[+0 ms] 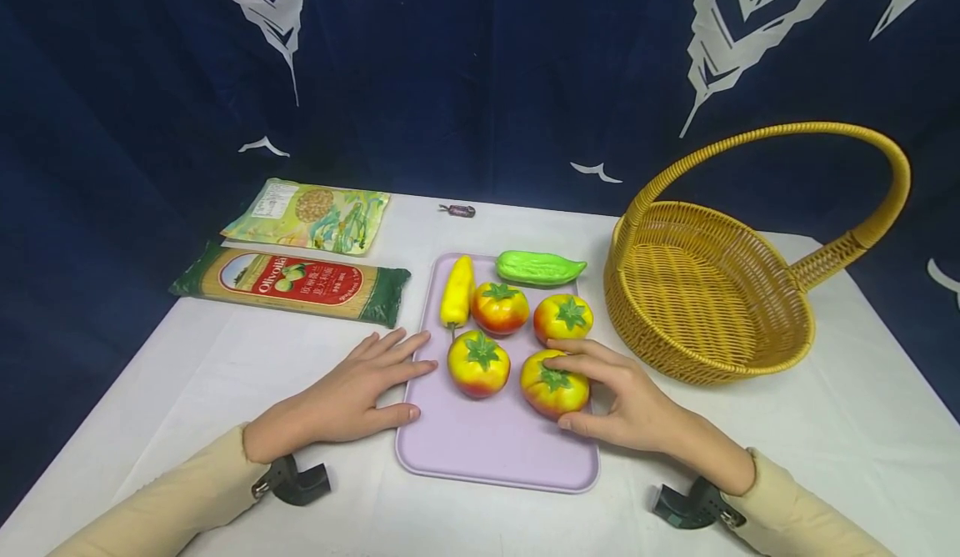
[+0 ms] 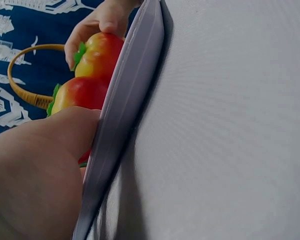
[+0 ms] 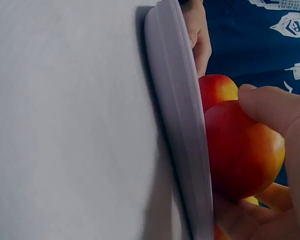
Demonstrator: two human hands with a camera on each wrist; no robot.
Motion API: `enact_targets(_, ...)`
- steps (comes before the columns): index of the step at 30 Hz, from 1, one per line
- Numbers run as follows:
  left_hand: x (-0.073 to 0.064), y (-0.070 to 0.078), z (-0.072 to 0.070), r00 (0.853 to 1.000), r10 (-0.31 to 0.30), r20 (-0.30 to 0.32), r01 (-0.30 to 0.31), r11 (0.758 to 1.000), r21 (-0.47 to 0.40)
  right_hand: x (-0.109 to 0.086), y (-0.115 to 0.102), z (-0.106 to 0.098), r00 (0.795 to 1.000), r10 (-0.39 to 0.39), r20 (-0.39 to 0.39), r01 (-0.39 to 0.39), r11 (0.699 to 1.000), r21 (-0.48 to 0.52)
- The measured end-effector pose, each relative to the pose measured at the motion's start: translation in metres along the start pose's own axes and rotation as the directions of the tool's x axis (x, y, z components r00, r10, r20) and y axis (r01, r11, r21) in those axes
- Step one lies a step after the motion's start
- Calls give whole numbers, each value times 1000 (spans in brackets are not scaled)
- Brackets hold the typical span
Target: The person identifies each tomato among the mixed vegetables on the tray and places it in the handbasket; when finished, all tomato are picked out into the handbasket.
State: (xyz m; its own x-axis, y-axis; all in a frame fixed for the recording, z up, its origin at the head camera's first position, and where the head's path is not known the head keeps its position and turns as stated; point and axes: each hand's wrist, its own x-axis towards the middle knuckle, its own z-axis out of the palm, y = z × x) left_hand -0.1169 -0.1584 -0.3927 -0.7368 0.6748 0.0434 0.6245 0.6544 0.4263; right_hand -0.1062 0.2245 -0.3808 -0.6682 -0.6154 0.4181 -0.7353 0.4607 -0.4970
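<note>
On the lilac tray (image 1: 495, 449) lie several red-and-yellow toy tomatoes with green leaf caps, a yellow toy pepper (image 1: 457, 292) and a green toy bitter-gourd-like vegetable (image 1: 540, 268). My right hand (image 1: 630, 394) grips the front right toy tomato (image 1: 546, 390), thumb on its near side and fingers over its far side. That toy tomato (image 3: 242, 152) still sits at the tray's edge in the right wrist view. My left hand (image 1: 360, 390) lies with spread fingers at the tray's left rim, beside another toy tomato (image 1: 477, 373), and holds nothing.
A wicker basket (image 1: 712, 361) with a tall handle stands right of the tray. On the left lie a spaghetti pack (image 1: 292, 283) and a green-yellow bag (image 1: 315, 215). A small dark wrapped sweet (image 1: 459, 210) lies near the back edge.
</note>
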Motion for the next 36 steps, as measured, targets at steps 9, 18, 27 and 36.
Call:
enact_targets(9, 0, -1, 1, 1000, 3, 0, -3, 1000, -9, 4, -7, -21, 999, -3, -51, 0, 999, -54)
enact_targets(18, 0, 0, 0, 1000, -5, 1, 5, 1000, -6, 13, -3, -53, 989, -27, -146, 23, 999, -30)
enact_targets(27, 1, 1, 0, 1000, -8, 10, 8, 1000, -5, 19, 3, -85, 973, 20, -232, -18, 1000, 9)
enact_targets(36, 0, 0, 0, 1000, -6, 5, 6, 1000, 0, 19, 20, -102, 957, 96, -274, -113, 993, -45)
